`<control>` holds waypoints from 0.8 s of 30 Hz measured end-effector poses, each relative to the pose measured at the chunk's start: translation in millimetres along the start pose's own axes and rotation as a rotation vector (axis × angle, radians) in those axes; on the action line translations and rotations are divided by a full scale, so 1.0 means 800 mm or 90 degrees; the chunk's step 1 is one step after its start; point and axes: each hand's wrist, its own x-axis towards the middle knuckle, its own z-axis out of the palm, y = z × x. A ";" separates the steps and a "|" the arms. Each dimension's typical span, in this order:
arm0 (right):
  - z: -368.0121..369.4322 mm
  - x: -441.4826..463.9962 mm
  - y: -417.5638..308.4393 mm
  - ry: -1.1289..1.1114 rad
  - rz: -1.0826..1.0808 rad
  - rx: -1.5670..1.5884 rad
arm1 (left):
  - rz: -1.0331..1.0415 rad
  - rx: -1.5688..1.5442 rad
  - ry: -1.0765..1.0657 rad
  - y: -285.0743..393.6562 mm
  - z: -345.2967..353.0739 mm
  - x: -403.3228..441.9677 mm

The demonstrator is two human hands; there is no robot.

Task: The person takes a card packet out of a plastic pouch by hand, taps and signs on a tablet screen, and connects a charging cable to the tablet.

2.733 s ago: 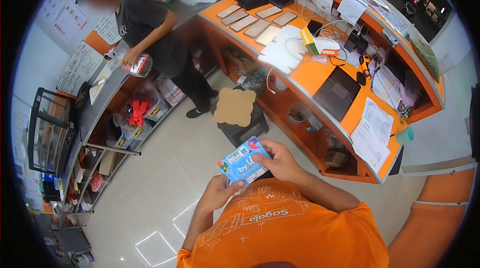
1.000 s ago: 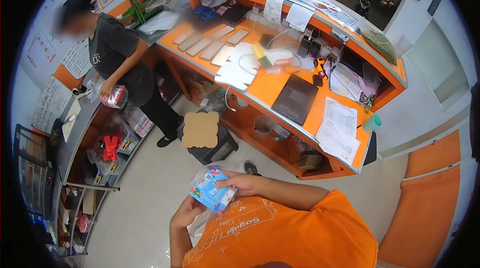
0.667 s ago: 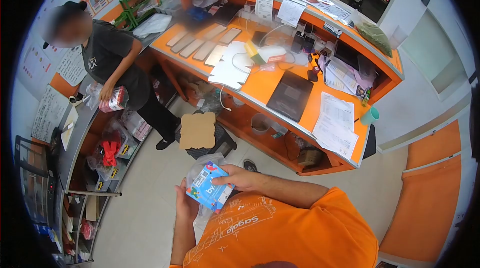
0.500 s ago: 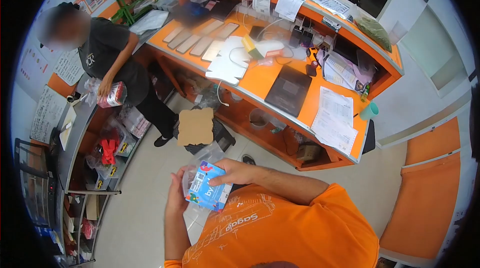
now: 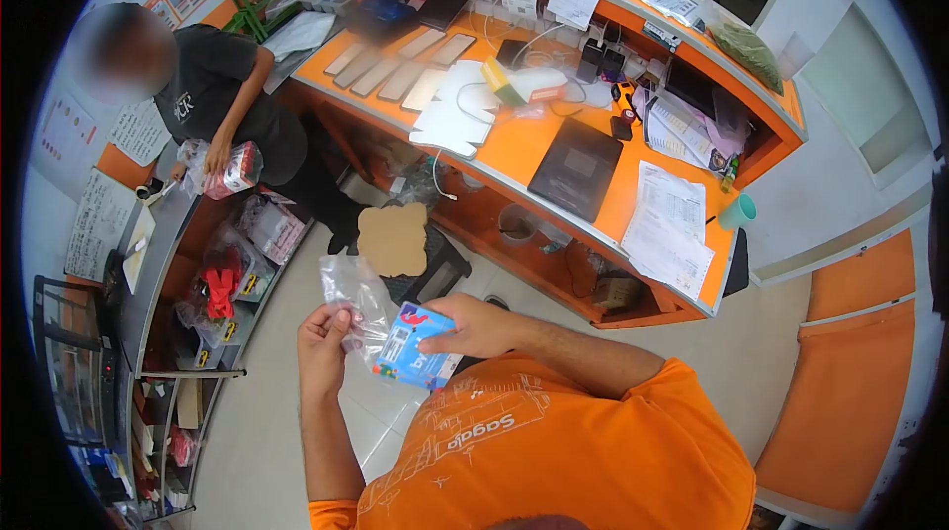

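Note:
A clear plastic bag (image 5: 354,301) hangs from my left hand (image 5: 324,337), whose thumb and fingers pinch its edge. To the right of it, my right hand (image 5: 474,327) holds a blue card packet (image 5: 413,350) with coloured shapes and a printed label, its thumb lying on the front. The bag's right side meets the packet's left edge; whether they overlap there I cannot tell. Both hands are in front of the orange shirt (image 5: 563,441), above the tiled floor.
A brown cardboard piece (image 5: 392,241) lies on a black stool (image 5: 430,273). The orange counter (image 5: 504,159) bears phone-like slabs, a dark laptop (image 5: 576,169) and papers (image 5: 667,233). At the left, a co-worker (image 5: 232,85) holds a wrapped red-and-white package (image 5: 237,172) by the grey shelf counter.
My left hand has moved left, away from the packet, drawing the plastic bag out beside it. The blue packet stays in my right hand. The co-worker's other hand now shows at the package.

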 end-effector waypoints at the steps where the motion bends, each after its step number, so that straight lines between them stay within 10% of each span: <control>1: -0.004 -0.004 0.001 0.029 0.001 0.000 | -0.021 -0.010 0.016 0.004 0.003 -0.005; 20: 0.003 -0.015 0.043 0.189 0.040 0.449 | -0.059 0.066 -0.015 -0.047 0.075 -0.033; 24: -0.028 -0.017 0.046 0.232 0.009 0.279 | -0.056 0.008 0.041 -0.058 0.057 -0.029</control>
